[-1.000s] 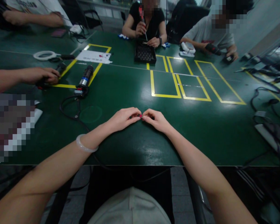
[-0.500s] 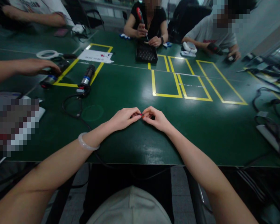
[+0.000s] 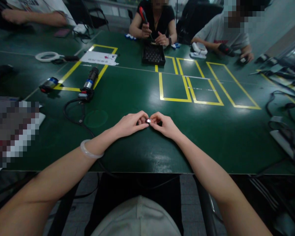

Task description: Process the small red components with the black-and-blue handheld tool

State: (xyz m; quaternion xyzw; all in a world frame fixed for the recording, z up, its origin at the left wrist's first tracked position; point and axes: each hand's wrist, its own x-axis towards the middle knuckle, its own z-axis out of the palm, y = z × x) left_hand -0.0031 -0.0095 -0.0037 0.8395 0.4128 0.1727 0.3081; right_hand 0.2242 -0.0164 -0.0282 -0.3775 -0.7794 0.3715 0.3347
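Observation:
Close above the green table, my left hand and my right hand meet fingertip to fingertip. Between them they pinch a small shiny piece with red on it. It shows a bright, pale face, and its kind is too small to make out. Both thumbs press from the near side, while the curled fingers hide part of the piece. A pale bangle circles my left wrist.
Left of centre lie a black-and-silver cylindrical device with a cable and a similar one. Yellow tape outlines mark the table. Across it, a person holds a red-handled tool over a black tray. A blurred-out stack sits left.
The small piece between my fingers has turned, showing a bright face. At left, a co-worker's hand has drawn back to the edge with a dark object. My hands stay nearly in place.

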